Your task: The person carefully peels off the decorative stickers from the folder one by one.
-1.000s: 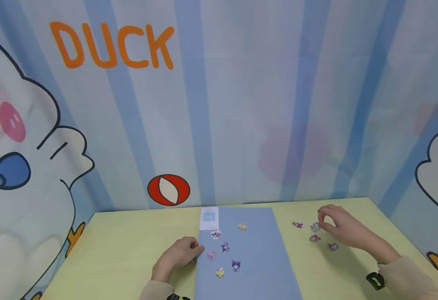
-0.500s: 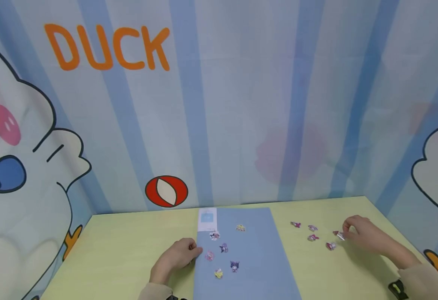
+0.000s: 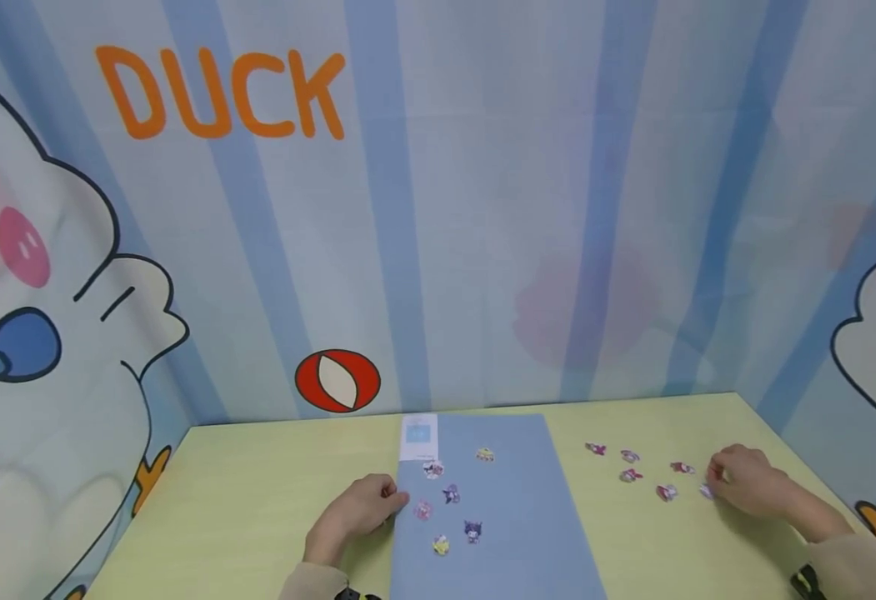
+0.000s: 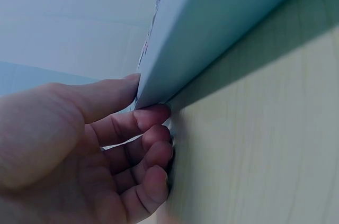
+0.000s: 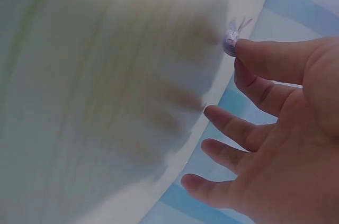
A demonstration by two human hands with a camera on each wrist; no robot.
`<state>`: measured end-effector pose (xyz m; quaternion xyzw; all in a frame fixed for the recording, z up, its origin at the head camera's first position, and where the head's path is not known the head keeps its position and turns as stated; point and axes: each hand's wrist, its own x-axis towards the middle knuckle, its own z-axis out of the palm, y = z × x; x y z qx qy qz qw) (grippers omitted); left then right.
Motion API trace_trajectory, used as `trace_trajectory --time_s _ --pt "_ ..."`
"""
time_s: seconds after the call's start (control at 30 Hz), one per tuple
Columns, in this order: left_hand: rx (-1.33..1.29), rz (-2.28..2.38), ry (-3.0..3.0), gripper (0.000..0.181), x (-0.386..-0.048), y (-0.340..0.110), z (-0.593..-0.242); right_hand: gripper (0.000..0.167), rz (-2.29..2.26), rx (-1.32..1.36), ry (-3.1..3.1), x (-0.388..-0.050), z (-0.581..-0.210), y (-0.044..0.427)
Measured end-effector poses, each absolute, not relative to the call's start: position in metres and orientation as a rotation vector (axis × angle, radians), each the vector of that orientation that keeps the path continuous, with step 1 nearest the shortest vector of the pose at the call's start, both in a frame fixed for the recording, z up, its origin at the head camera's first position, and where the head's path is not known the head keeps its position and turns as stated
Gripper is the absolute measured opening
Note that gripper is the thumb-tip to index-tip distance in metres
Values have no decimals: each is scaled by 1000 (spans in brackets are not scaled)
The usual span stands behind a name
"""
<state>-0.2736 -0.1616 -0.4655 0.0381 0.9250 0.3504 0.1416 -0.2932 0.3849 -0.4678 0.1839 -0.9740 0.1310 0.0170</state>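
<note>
My left hand [image 3: 358, 508] rests at the left side of a thick blue board [image 3: 528, 525]. In the left wrist view, its thumb lies on the board's upper edge and its curled index finger [image 4: 153, 114] is against the side below, pinching it. Several small cartoon character pieces, such as a dark purple one [image 3: 473, 532], lie on the board beneath a white card [image 3: 418, 437]. Over at the right, my right hand [image 3: 748, 483] pinches a small purple-and-white cartoon piece [image 5: 231, 44] between thumb and index finger, at the table surface. Its other fingers are spread.
Between the board and my right hand, several cartoon pieces lie on the pale yellow table [image 3: 257, 492], among them a pink one [image 3: 682, 467] and a red-and-white one [image 3: 666, 492]. A striped blue curtain [image 3: 475, 208] with duck drawings rises behind the table.
My right hand has moved right and toward me. Pieces now lie where it passed, including the pink one it was holding half a second ago. My left hand has stayed put.
</note>
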Motion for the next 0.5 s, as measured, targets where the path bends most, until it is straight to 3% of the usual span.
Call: trace_trajectory --time_s 0.5 --pt "159 1039 2669 27 -273 -163 -464 20 439 406 -3105 -297 -469 388"
